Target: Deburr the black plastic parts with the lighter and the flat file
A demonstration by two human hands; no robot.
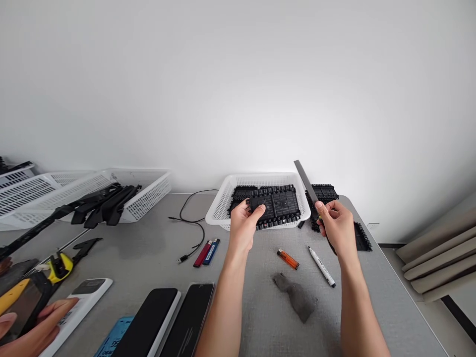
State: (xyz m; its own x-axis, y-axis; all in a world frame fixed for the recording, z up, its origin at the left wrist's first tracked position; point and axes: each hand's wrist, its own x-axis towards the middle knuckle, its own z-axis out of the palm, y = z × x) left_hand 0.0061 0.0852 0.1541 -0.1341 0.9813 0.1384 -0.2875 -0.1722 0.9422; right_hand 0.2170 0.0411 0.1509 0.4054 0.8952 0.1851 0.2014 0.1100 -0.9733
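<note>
My left hand point(245, 223) grips a black plastic panel point(277, 204) by its left end, thumb on the flat face. Toothed links run along the panel's long edges, and it is held over a white basket point(219, 206). In my right hand point(334, 220) is a flat metal file point(307, 181), its blade pointing up and left; my fingers hide most of its handle. The file is apart from the panel. More black panels point(241, 192) lie inside the basket, and others point(325, 192) are stacked to its right, partly behind my right hand.
An orange lighter point(288, 259), a white marker point(322, 266) and a grey rag point(297, 297) lie between my forearms. Left are two lighters point(207, 253), a black cable point(193, 221), phones point(148, 322) and a basket of black parts point(148, 198). Another person's hand point(48, 317) is at far left.
</note>
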